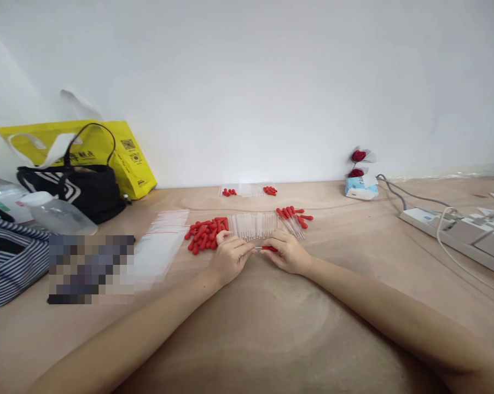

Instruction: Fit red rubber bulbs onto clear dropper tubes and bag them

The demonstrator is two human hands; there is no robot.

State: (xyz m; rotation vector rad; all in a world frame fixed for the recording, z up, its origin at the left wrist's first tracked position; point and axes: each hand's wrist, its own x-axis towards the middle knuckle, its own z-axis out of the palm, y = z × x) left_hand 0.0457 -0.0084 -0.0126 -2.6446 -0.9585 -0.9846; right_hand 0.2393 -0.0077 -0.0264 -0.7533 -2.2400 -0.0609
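Observation:
My left hand point(229, 258) pinches one end of a thin clear dropper tube point(258, 248). At its other end a red rubber bulb point(270, 249) sits between the fingers of my right hand point(291, 253). Tube and bulb meet in line; how far one is inside the other is hidden. Just behind my left hand lies a heap of loose red rubber bulbs point(202, 234). A row of clear tubes point(253, 224) lies beyond both hands. Several droppers with bulbs on their tubes point(294, 219) rest behind my right hand.
Clear zip bags point(160, 241) lie at left, near a blurred patch, a striped bag point(12, 257), a bottle point(62, 213), a black bag point(91, 191) and a yellow bag point(135, 164). More bulbs point(270, 191) sit by the wall. A tissue pack point(360, 189) and power strip point(431, 227) stand right.

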